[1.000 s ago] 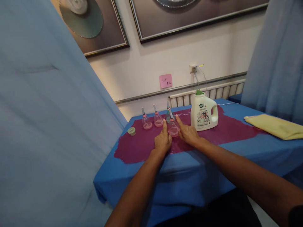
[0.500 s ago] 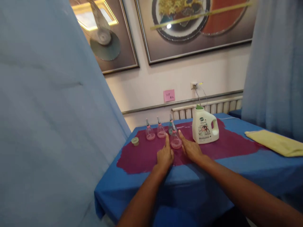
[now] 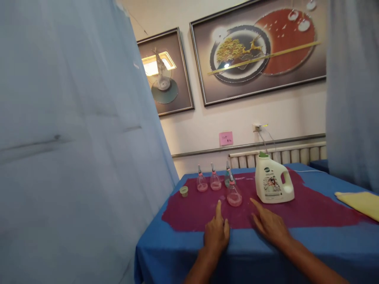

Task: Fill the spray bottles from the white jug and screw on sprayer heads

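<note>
A small clear pump bottle (image 3: 234,196) with pink liquid and a pink collar stands upright between my hands, apart from both. My left hand (image 3: 216,232) is just in front and to its left, index finger stretched forward, the other fingers partly curled, holding nothing. To its right, my right hand (image 3: 271,225) holds nothing, index finger and thumb spread. Behind stand another pink-liquid bottle (image 3: 215,183), one more pink-liquid bottle (image 3: 202,185) and a bottle with bluish-green liquid (image 3: 227,182), partly hidden by the front one. A white jug (image 3: 272,183) with a handle stands beyond my right hand.
Under the bottles, a dark red sheet (image 3: 192,215) covers part of the blue tablecloth (image 3: 166,246). A small cup-like cap (image 3: 184,192) sits left of the bottles. Folded yellow cloth (image 3: 359,201) lies at right. Blue curtains (image 3: 89,157) hang on both sides; a radiator (image 3: 304,154) is behind.
Both hands have drawn back from the front bottle and moved apart; it stays standing. The camera view has tilted up and left, so everything sits lower and further right.
</note>
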### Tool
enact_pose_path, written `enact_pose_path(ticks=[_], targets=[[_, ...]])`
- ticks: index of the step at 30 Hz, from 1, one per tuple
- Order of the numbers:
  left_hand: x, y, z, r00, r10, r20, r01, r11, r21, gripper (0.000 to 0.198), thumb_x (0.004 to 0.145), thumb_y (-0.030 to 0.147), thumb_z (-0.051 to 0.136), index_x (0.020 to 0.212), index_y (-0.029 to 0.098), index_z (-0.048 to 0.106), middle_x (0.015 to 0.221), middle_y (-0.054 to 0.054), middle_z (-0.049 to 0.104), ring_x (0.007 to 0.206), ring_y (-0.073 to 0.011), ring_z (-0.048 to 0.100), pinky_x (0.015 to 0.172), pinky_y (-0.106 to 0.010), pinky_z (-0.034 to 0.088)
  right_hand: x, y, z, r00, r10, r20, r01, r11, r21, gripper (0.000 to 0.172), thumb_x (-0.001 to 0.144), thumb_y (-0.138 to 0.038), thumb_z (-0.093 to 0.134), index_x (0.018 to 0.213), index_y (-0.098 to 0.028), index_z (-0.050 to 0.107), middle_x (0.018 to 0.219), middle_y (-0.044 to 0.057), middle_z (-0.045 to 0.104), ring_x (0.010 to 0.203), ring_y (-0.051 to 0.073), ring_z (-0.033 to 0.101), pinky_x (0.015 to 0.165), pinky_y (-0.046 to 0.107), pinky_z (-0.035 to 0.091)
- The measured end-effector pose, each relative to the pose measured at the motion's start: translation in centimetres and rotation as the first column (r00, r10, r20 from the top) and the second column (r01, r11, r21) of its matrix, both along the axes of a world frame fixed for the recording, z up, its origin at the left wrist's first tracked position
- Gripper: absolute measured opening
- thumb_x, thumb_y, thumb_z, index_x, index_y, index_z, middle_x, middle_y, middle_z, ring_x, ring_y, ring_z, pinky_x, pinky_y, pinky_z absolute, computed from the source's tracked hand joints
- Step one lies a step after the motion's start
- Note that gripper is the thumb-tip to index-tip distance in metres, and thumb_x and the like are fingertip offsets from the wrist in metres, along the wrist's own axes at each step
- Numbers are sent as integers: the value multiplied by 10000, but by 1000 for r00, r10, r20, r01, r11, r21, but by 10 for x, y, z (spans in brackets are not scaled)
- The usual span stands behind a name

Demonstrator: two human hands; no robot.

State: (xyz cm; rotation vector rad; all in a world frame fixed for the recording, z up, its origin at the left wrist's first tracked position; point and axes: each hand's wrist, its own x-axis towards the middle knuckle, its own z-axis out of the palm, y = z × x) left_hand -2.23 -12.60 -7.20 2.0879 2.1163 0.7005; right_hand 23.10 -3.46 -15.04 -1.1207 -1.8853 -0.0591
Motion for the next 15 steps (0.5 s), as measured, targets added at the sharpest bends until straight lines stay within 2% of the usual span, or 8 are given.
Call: enact_pose_path(ticks=[5, 8, 9, 11, 13, 15], targets=[[5, -5, -2, 1000, 10, -29, -11, 1000, -17, 835, 1093, 285, 499, 1876, 193, 223, 1267, -176, 860, 1166, -349, 821, 1033, -438, 571, -1, -3, -3, 996, 57, 64, -57, 998, -1, 661, 1139, -343, 445, 1778, -184, 508, 1056, 113, 908, 810, 294, 883, 675, 353, 628], [5, -7, -8, 998, -7, -65, 8, 1000, 9, 655, 1104, 334, 517, 1742, 189, 480, 1292, -195, 848, 1169, -359, 812, 1009, -448, 571, 2, -1, -9, 996, 59, 70, -58, 998, -8, 620, 1138, -389, 437, 1713, -208, 581, 1089, 117, 911, 812, 313, 884, 672, 383, 630], [6, -7, -10, 997, -13, -71, 15, 1000, 18, 551, 1107, 362, 533, 1630, 202, 599, 1299, -189, 844, 1181, -358, 804, 1008, -447, 569, 3, 0, -11, 996, 67, 60, -66, 998, -10, 577, 1129, -428, 454, 1633, -229, 654, 1111, 123, 911, 830, 323, 886, 685, 398, 639], [7, -9, -14, 997, -21, -81, 23, 999, 24, 332, 1097, 425, 584, 1296, 231, 766, 1256, -160, 847, 1168, -343, 799, 990, -428, 566, 6, 1, -16, 996, 86, 32, -85, 996, -18, 435, 1099, -514, 502, 1332, -286, 789, 1108, 123, 907, 868, 337, 886, 703, 416, 644], [9, -10, -17, 996, -16, -92, 19, 999, 27, 285, 1084, 467, 619, 1072, 231, 778, 1188, -152, 847, 1122, -333, 801, 949, -418, 566, 10, 2, -20, 994, 100, 33, -99, 995, -33, 357, 1065, -588, 541, 978, -320, 759, 957, 107, 872, 828, 342, 863, 657, 418, 609], [11, -11, -20, 995, -11, -99, 14, 999, 30, 303, 1079, 484, 625, 989, 231, 766, 1130, -150, 845, 1074, -325, 803, 897, -409, 562, 13, 3, -23, 993, 109, 51, -107, 994, -37, 398, 1029, -647, 574, 812, -328, 671, 822, 98, 801, 767, 350, 826, 617, 429, 568]])
